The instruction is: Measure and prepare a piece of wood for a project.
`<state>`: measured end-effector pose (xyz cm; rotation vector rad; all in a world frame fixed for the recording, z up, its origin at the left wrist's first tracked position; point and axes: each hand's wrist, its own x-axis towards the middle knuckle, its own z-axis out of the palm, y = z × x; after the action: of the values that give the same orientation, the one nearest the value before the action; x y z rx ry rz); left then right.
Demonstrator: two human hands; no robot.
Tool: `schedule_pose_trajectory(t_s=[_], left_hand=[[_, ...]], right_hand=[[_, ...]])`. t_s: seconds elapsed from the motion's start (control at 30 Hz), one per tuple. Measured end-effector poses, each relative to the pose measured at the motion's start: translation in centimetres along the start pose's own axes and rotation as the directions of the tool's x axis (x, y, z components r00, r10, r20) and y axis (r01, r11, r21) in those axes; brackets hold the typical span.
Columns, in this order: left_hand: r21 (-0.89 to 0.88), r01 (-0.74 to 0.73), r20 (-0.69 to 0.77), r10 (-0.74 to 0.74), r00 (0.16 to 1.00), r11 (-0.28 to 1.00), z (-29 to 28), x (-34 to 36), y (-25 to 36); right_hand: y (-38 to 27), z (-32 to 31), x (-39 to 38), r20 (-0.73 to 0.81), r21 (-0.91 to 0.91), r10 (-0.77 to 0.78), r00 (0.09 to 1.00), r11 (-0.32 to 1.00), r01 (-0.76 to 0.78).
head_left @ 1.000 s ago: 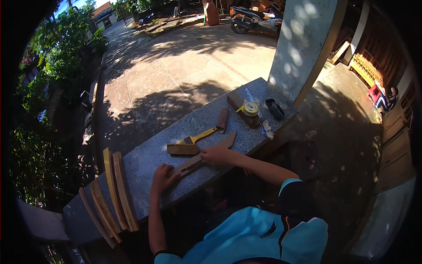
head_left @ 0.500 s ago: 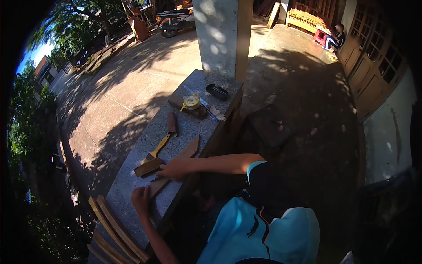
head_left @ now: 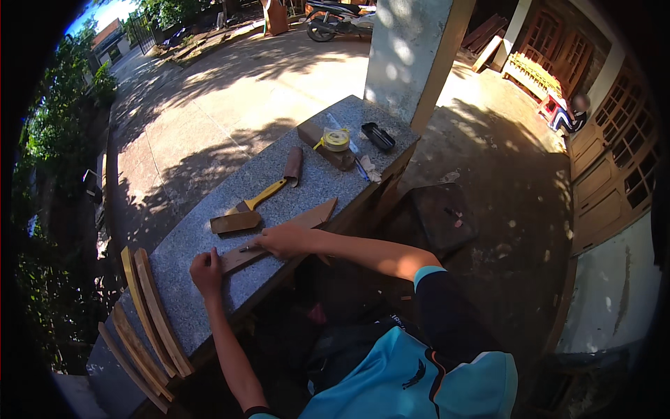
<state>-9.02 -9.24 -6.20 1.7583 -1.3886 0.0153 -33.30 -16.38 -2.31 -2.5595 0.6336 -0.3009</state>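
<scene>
A flat wooden board (head_left: 315,215) with an angled far end lies along the near edge of a speckled stone bench top. My left hand (head_left: 206,274) is closed on the board's left end, thumb uppermost. Over the board's middle, my right hand (head_left: 283,241) pinches a slim dark pen-like tool (head_left: 248,248), its tip pointing left. Just beyond the hands sit a small wooden block (head_left: 235,222) and a yellow-handled paintbrush (head_left: 266,194), whose bristle end is partly behind the block. The palm side of each hand is hidden.
Several curved wooden strips (head_left: 162,314) lie at the bench's left end. Farther right are a brown curled piece (head_left: 293,166), a yellow tape measure (head_left: 336,140) on a wood block, and a black case (head_left: 377,137). A pillar (head_left: 405,63) adjoins the bench; a person (head_left: 574,117) sits far right.
The whole view has shifted and turned, so the bench sits higher in it. More of the pen-like tool shows at my right fingertips. Both hands remain at the board.
</scene>
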Motion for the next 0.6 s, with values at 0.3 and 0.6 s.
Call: schedule_pose_trajectory(t_s=[0.3, 0.6], left_hand=[[0.171, -0.02, 0.02, 0.016, 1.0, 0.985, -0.2, 1.1, -0.2], [0.143, 0.023, -0.003, -0.023, 1.0, 0.989, 0.3, 1.5, -0.2]], right_hand=[[-0.4, -2.0, -0.2, 0.167, -0.061, -0.111, 0.98, 0.99, 0.123], [0.0, -3.3, -0.8, 0.122, -0.045, -0.14, 0.983, 0.988, 0.146]])
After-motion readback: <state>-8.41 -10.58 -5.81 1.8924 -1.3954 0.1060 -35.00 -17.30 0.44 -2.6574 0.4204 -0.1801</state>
